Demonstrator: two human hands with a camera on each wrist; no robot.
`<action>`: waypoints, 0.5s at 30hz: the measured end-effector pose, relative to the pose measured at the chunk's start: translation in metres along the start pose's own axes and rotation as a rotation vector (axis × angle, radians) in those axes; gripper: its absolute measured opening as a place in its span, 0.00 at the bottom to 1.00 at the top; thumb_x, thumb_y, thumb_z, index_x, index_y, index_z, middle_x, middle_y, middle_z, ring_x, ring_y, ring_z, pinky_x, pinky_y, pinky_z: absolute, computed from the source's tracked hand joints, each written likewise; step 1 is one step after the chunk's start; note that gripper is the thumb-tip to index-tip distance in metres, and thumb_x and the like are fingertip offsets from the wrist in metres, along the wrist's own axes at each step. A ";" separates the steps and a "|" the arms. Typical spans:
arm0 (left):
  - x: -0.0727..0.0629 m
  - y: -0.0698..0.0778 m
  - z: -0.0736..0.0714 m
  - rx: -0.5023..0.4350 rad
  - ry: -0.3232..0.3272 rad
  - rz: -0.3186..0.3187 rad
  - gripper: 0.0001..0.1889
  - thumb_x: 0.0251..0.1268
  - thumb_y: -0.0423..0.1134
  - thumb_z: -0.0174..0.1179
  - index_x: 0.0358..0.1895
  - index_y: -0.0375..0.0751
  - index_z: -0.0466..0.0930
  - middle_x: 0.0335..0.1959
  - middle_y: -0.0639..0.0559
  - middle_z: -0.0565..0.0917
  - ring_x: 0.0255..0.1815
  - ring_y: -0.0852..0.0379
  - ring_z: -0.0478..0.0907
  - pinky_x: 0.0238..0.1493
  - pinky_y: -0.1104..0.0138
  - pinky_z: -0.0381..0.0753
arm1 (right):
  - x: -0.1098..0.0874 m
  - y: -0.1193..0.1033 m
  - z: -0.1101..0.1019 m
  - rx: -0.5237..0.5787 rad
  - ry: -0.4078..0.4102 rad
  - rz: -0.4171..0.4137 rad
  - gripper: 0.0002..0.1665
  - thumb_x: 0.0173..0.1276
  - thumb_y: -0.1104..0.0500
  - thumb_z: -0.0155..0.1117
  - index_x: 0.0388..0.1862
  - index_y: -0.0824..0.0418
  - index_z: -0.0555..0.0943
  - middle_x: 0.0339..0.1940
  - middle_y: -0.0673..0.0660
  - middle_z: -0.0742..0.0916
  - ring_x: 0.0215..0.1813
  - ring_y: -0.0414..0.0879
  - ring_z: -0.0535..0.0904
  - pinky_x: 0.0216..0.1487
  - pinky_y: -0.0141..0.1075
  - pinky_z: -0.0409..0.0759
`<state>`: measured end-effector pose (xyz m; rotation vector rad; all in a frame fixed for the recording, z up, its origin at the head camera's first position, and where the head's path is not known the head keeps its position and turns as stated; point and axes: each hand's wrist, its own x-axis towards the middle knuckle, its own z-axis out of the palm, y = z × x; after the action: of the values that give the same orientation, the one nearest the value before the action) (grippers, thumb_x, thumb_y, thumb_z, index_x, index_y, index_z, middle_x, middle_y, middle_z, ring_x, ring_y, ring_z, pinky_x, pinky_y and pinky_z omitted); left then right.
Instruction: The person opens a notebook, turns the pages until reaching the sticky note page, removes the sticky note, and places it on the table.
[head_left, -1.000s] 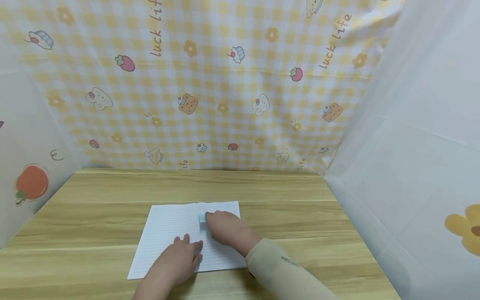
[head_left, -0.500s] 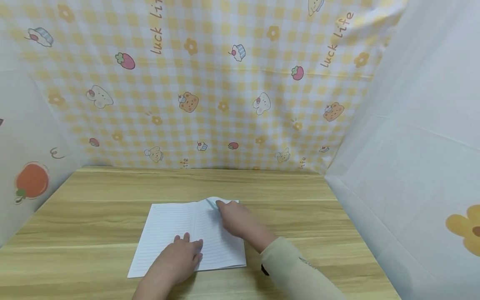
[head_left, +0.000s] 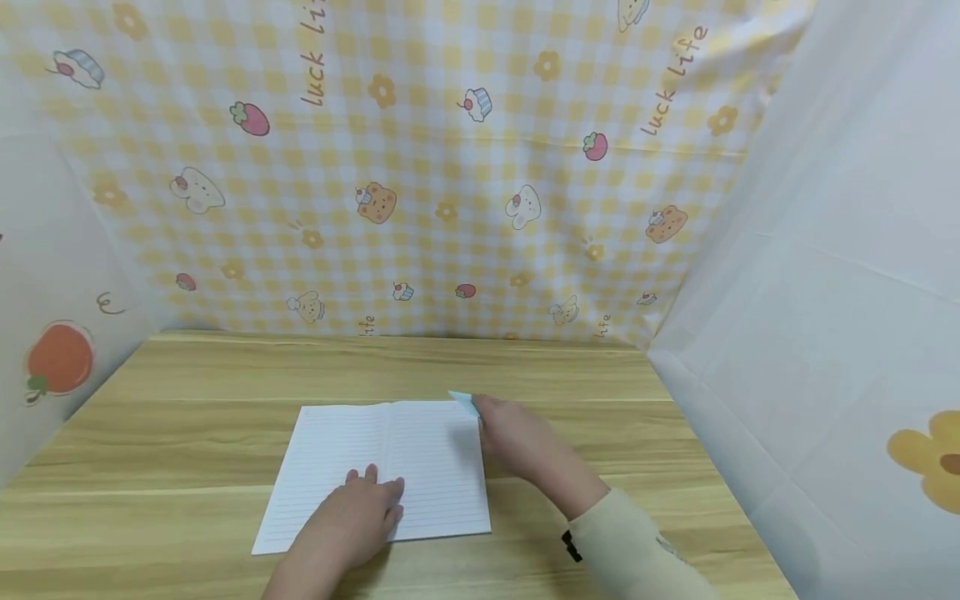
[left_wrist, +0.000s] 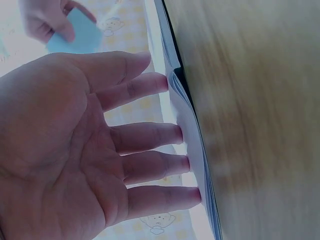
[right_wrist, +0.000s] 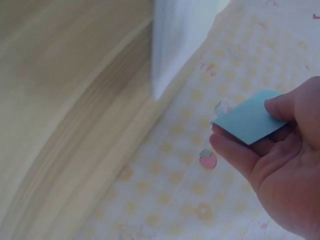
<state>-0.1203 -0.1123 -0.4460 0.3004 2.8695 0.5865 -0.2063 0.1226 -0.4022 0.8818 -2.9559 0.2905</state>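
Observation:
An open notebook (head_left: 435, 475) with lined white pages lies on the wooden table. My left hand (head_left: 358, 512) rests on it near the spine; in the left wrist view the fingers (left_wrist: 155, 167) are straight, their tips on the page. Beyond the notebook's far right corner, my right hand (head_left: 517, 437) pinches a light blue sticky note (head_left: 464, 402) between thumb and fingers. The right wrist view shows that sticky note (right_wrist: 252, 117) with the thumb on top and the fingers beneath, held up off the page.
The wooden table (head_left: 225, 367) reaches back to a yellow checked curtain (head_left: 420, 167) with cartoon prints. White sheets hang at the left and at the right (head_left: 817, 275). A dark band (head_left: 572, 546) shows at the right sleeve's cuff.
My right hand has peeled the sticky note off the right page, which lifted at its top and now lies flat again. The hand moved right with the note; my left hand stayed put.

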 end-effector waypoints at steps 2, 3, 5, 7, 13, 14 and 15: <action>0.000 0.000 0.000 -0.001 -0.001 0.001 0.20 0.76 0.40 0.62 0.65 0.35 0.84 0.70 0.20 0.76 0.71 0.12 0.69 0.70 0.28 0.71 | -0.006 0.008 0.001 -0.033 0.010 -0.012 0.21 0.79 0.68 0.58 0.68 0.71 0.78 0.67 0.65 0.87 0.64 0.58 0.88 0.60 0.47 0.89; 0.000 0.001 -0.001 -0.003 -0.002 -0.001 0.20 0.76 0.40 0.62 0.65 0.36 0.84 0.70 0.20 0.76 0.71 0.12 0.69 0.70 0.27 0.70 | -0.009 0.012 0.001 -0.050 0.004 -0.012 0.22 0.78 0.68 0.59 0.68 0.71 0.78 0.68 0.66 0.86 0.65 0.59 0.87 0.61 0.47 0.89; 0.000 0.001 -0.001 -0.006 -0.002 -0.003 0.20 0.76 0.40 0.62 0.65 0.36 0.84 0.70 0.20 0.76 0.71 0.12 0.68 0.70 0.27 0.70 | -0.015 0.018 0.002 -0.099 -0.015 -0.012 0.24 0.76 0.68 0.62 0.69 0.72 0.77 0.70 0.67 0.84 0.68 0.61 0.85 0.63 0.47 0.88; 0.000 0.000 -0.001 -0.005 -0.001 -0.003 0.20 0.76 0.40 0.62 0.66 0.36 0.84 0.70 0.20 0.76 0.71 0.12 0.68 0.70 0.27 0.70 | -0.020 0.024 0.003 -0.128 -0.030 -0.005 0.25 0.74 0.69 0.64 0.69 0.72 0.78 0.69 0.67 0.85 0.68 0.61 0.85 0.62 0.47 0.88; 0.000 0.000 0.000 -0.006 -0.002 0.000 0.20 0.76 0.40 0.62 0.66 0.36 0.83 0.70 0.19 0.75 0.71 0.12 0.68 0.70 0.28 0.71 | -0.035 0.034 0.008 -0.146 -0.073 0.064 0.28 0.74 0.71 0.61 0.72 0.68 0.78 0.70 0.65 0.85 0.70 0.60 0.84 0.65 0.49 0.86; 0.000 0.000 0.000 -0.006 -0.002 0.001 0.20 0.76 0.40 0.62 0.66 0.36 0.83 0.70 0.19 0.75 0.71 0.12 0.68 0.70 0.27 0.70 | -0.037 0.036 0.010 -0.147 -0.076 0.072 0.28 0.73 0.71 0.61 0.72 0.67 0.78 0.70 0.65 0.85 0.70 0.60 0.84 0.66 0.50 0.86; 0.000 0.000 0.000 -0.007 -0.002 0.002 0.20 0.76 0.40 0.62 0.66 0.36 0.83 0.70 0.19 0.75 0.71 0.12 0.68 0.70 0.27 0.70 | -0.039 0.037 0.011 -0.149 -0.080 0.079 0.28 0.74 0.72 0.61 0.72 0.67 0.78 0.70 0.65 0.85 0.70 0.60 0.84 0.67 0.51 0.85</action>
<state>-0.1203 -0.1126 -0.4464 0.3030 2.8650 0.5961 -0.1941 0.1719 -0.4226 0.7777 -3.0417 0.0368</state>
